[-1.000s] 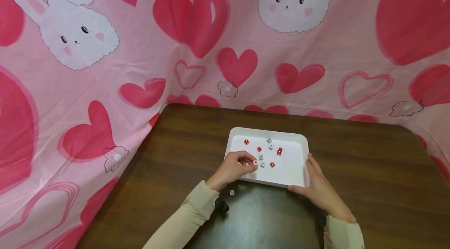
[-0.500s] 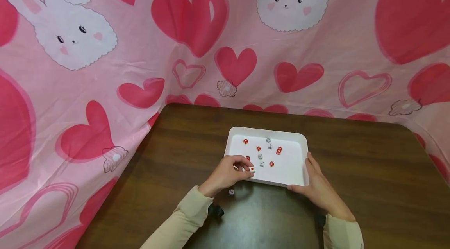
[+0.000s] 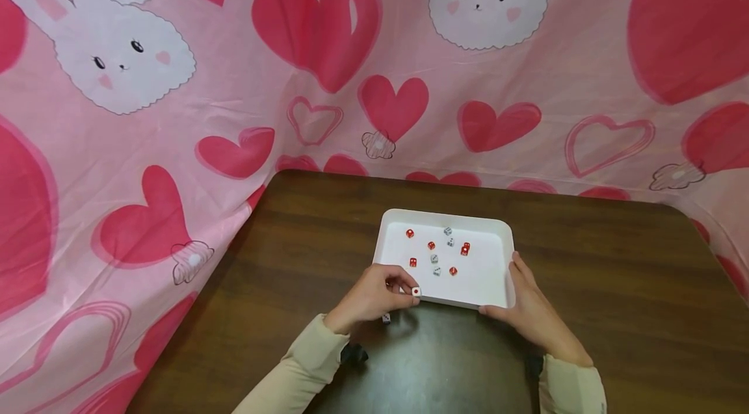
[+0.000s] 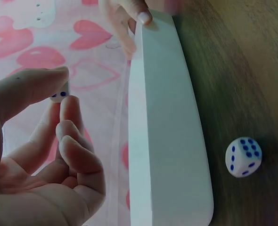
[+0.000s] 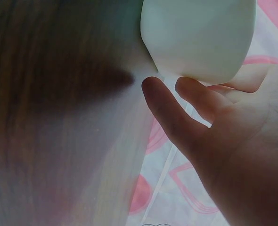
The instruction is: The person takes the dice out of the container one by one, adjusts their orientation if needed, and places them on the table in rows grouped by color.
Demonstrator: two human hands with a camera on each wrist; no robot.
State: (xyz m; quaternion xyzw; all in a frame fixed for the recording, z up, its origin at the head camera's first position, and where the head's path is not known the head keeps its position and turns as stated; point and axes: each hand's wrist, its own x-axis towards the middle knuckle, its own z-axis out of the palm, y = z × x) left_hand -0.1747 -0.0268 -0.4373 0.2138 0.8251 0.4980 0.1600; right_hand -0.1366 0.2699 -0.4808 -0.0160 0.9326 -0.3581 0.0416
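Observation:
My left hand (image 3: 374, 297) pinches a white die (image 3: 416, 292) between thumb and fingertips, over the front edge of a white tray (image 3: 482, 284). A red pip faces the head camera; in the left wrist view the pinched die (image 4: 60, 94) shows blue pips. The right hand (image 3: 538, 310) holds the tray at its front right corner, thumb at the front wall and fingers along the right side. Inside the tray lie several red dice (image 3: 453, 271) and several clear-looking dice (image 3: 434, 258). Another white die (image 4: 243, 157) with blue pips sits on the table outside the front wall.
The dark wooden table (image 3: 304, 238) extends around the tray. Pink cloth (image 3: 234, 89) with hearts and rabbit faces hangs behind and to the left of it.
The left hand has moved from above the dice toward me and slightly left, carrying the white die to the tray's front edge. A red die it covered now shows. The right hand stays put.

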